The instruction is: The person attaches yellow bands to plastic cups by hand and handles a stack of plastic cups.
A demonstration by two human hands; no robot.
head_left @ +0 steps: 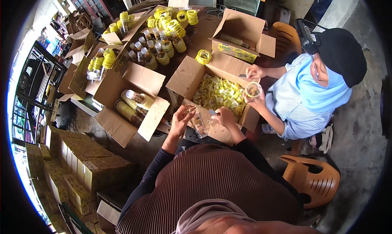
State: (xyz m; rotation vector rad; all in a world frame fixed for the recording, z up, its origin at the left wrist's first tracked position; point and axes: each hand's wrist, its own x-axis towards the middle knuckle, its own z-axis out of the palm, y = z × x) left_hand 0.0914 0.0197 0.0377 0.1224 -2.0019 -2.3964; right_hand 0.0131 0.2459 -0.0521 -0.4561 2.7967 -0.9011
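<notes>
My left hand (182,119) is closed in a pinch at the near edge of an open carton (185,77), on a small thin piece too small to name. Facing it, my right hand (225,118) is closed on a small flat grey blade-like piece (212,113). Between my hands a clear plastic jar (199,126) with brown contents lies tilted on the carton's near flap. Yellow and white wrapper scraps (218,93) fill the carton just beyond. My fingers partly hide what they hold.
A co-worker (302,87) at the right holds a round clear jar (253,90). An open carton (118,99) with yellow ring stacks and jars stands left. Several filled jars (153,48) and yellow rings (173,26) are further back. An orange chair (312,179) is at the right.
</notes>
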